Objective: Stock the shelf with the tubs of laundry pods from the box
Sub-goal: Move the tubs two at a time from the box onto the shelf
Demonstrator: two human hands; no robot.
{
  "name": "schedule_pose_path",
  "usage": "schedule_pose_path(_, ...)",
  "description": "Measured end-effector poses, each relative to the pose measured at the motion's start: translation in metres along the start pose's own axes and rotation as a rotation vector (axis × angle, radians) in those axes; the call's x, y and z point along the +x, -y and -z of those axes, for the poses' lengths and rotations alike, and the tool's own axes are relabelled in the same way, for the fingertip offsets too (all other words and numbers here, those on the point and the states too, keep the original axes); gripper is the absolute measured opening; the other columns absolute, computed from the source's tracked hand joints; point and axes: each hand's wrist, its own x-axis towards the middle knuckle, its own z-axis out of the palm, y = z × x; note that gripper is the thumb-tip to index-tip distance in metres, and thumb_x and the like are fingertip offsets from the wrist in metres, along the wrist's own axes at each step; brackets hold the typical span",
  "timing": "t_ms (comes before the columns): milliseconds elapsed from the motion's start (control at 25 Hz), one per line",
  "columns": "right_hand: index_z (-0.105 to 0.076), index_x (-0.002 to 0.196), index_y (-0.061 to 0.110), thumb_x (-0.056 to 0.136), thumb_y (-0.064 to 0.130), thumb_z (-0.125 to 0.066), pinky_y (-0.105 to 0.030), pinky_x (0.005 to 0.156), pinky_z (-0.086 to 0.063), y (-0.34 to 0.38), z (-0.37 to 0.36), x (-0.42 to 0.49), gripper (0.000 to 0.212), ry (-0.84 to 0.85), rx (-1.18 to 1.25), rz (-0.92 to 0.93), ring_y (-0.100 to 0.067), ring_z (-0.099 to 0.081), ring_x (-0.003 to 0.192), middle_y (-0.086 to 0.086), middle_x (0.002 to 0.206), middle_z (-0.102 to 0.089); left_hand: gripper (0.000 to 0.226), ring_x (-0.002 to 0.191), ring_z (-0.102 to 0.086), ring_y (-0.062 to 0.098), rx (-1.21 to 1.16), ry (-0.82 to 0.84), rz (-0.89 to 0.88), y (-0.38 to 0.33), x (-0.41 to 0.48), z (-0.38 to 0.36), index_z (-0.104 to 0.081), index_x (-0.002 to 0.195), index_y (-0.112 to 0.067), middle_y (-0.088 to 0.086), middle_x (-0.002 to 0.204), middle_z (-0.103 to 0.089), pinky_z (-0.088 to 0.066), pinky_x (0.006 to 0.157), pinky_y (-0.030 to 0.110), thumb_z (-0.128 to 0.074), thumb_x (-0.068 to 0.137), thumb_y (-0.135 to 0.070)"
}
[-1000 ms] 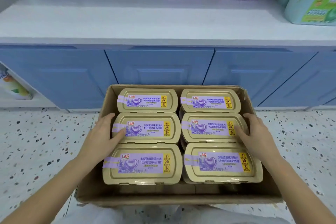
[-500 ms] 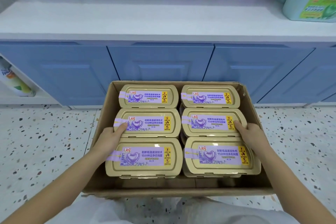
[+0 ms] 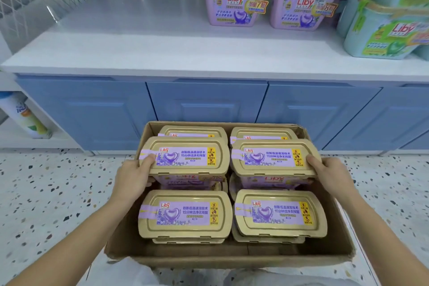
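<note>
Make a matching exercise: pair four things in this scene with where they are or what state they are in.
Things:
1. left middle tub
2. near right tub
3. green tub
4. bottle

States:
A. on the white shelf, far right
B. low cubby, far left
C. raised, gripped by the left hand
D. resting in the box, untouched

Pairs: 1-C, 2-D, 3-A, 4-B

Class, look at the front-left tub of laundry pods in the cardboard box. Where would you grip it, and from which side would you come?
Grip the front-left tub by its two short ends, under the gold lid's overhanging rim, coming down from above. Its left end has a gap beside the cardboard box wall; the right end sits tight against the neighbouring tub, so probably one hand on the near long edge works better there.
</note>
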Motion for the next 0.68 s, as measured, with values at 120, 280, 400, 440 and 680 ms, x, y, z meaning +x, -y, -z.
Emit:
schedule_pose_path(120, -0.055, 0.061, -0.011, 0.089, 0.035, -0.052, -0.036, 0.057, -0.031, 0.035, 0.036, 0.009, 0.054, -0.079, 0.037, 0.065, -0.035, -0.049, 0.064, -0.021, 0.060, -0.053, 0.031, 0.057, -0.069, 0.026, -0.088, -0.014, -0.014, -0.035, 0.006, 0.017, -0.066, 0.069, -0.008, 0.001, 0.047, -0.067, -0.059, 0.055, 0.034, -0.055, 0.086, -0.033)
schedule_pose_path(280, -0.064, 0.070, -0.009, 0.081, 0.040, -0.054, -0.039, 0.068, -0.045, 0.091, 0.084, 0.025, 0.052, -0.133, 0.121, 0.177, -0.040, -0.064, 0.081, -0.029, 0.077, -0.068, 0.032, 0.047, -0.067, 0.025, -0.167, -0.025, -0.086, -0.099, 0.014, 0.048, -0.065, 0.068, -0.004, 0.005, 0.044, -0.066, -0.058, 0.050, 0.032, -0.057, 0.085, -0.030)
schedule_pose_path(400, -0.064, 0.066, -0.004, 0.068, 0.046, -0.054, -0.054, 0.082, -0.052, 0.133, 0.113, 0.044, 0.051, -0.183, 0.227, 0.213, -0.040, -0.066, 0.069, -0.030, 0.078, -0.069, 0.030, 0.043, -0.066, 0.020, -0.202, -0.066, -0.168, -0.149, 0.028, 0.069, -0.064, 0.067, -0.007, 0.004, 0.043, -0.066, -0.058, 0.051, 0.032, -0.057, 0.084, -0.031)
schedule_pose_path(440, -0.064, 0.068, -0.005, 0.068, 0.046, -0.054, -0.054, 0.082, -0.052, 0.146, 0.120, 0.051, 0.052, -0.201, 0.236, 0.223, -0.038, -0.065, 0.066, -0.031, 0.080, -0.069, 0.030, 0.041, -0.065, 0.018, -0.205, -0.084, -0.195, -0.164, 0.033, 0.073, -0.064, 0.068, -0.007, 0.004, 0.043, -0.065, -0.058, 0.050, 0.032, -0.056, 0.084, -0.031)
schedule_pose_path(680, -0.060, 0.067, -0.001, 0.072, 0.043, -0.055, -0.053, 0.080, -0.053, 0.200, 0.125, 0.098, 0.045, -0.267, 0.216, 0.298, -0.043, -0.066, 0.083, -0.032, 0.086, -0.068, 0.036, 0.062, -0.069, 0.032, -0.224, -0.107, -0.242, -0.227, 0.071, 0.076, -0.065, 0.086, 0.000, 0.023, 0.076, -0.068, -0.058, 0.053, 0.033, -0.057, 0.079, -0.035)
